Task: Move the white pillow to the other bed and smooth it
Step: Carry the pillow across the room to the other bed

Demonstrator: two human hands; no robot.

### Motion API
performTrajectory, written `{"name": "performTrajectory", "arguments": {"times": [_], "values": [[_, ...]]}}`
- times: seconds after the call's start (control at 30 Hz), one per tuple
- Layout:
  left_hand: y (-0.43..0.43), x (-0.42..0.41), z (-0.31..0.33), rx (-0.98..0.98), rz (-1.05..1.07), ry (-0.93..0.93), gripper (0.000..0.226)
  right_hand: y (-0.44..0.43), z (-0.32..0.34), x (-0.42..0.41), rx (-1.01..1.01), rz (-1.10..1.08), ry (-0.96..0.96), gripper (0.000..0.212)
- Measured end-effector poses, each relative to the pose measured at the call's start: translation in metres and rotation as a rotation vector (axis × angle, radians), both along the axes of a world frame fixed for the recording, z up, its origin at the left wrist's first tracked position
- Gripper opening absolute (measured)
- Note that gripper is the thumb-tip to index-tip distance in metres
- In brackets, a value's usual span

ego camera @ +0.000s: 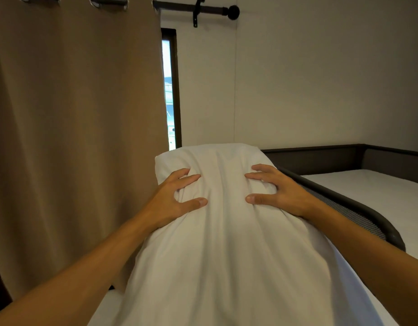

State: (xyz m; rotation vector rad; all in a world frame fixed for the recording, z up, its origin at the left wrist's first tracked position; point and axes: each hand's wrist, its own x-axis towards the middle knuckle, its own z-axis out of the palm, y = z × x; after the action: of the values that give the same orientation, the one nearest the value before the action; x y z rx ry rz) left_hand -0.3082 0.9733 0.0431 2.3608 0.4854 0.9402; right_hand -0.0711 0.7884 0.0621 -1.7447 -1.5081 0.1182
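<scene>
A white pillow [226,231] fills the lower middle of the head view, held up lengthwise in front of me. My left hand [172,203] grips its upper left side, fingers dug into the cloth. My right hand [278,194] grips its upper right side the same way. The cover bunches into folds between both hands. To the right lies a bed [377,191] with a white sheet and a dark frame; the pillow hides part of its near rail.
A tan curtain [74,125] hangs close on the left, with a narrow strip of window [169,95] beside it. A dark padded rail [358,212] edges the bed. White walls stand behind. A white surface [107,309] shows under the pillow at the bottom left.
</scene>
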Motion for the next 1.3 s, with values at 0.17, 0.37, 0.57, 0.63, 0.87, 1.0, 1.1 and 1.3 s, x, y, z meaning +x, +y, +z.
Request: {"name": "performTrajectory", "arguments": {"times": [0.17, 0.37, 0.57, 0.63, 0.87, 1.0, 1.1, 1.3], "values": [[0.06, 0.026, -0.002, -0.015, -0.047, -0.025, 0.081, 0.047, 0.004, 0.014, -0.003, -0.051, -0.01, 0.075], [0.13, 0.048, 0.005, 0.015, -0.098, -0.011, 0.079, 0.102, 0.011, 0.021, -0.007, -0.118, 0.001, 0.073], [0.169, 0.063, 0.016, 0.053, -0.148, -0.034, 0.072, 0.134, 0.016, 0.026, 0.012, -0.185, 0.009, 0.071], [0.179, 0.066, 0.016, 0.042, -0.164, -0.046, 0.071, 0.141, 0.02, 0.027, -0.001, -0.195, -0.005, 0.073], [0.206, 0.071, 0.019, 0.043, -0.188, -0.072, 0.065, 0.166, 0.033, 0.03, -0.032, -0.207, -0.048, 0.074], [0.221, 0.078, 0.024, 0.069, -0.188, -0.073, 0.06, 0.178, 0.036, 0.036, -0.033, -0.214, -0.065, 0.074], [0.23, 0.088, 0.026, 0.082, -0.176, -0.092, 0.067, 0.186, 0.039, 0.046, -0.024, -0.214, -0.066, 0.075], [0.239, 0.125, 0.029, 0.096, -0.179, -0.094, 0.073, 0.193, 0.044, 0.081, -0.011, -0.216, -0.09, 0.072]]}}
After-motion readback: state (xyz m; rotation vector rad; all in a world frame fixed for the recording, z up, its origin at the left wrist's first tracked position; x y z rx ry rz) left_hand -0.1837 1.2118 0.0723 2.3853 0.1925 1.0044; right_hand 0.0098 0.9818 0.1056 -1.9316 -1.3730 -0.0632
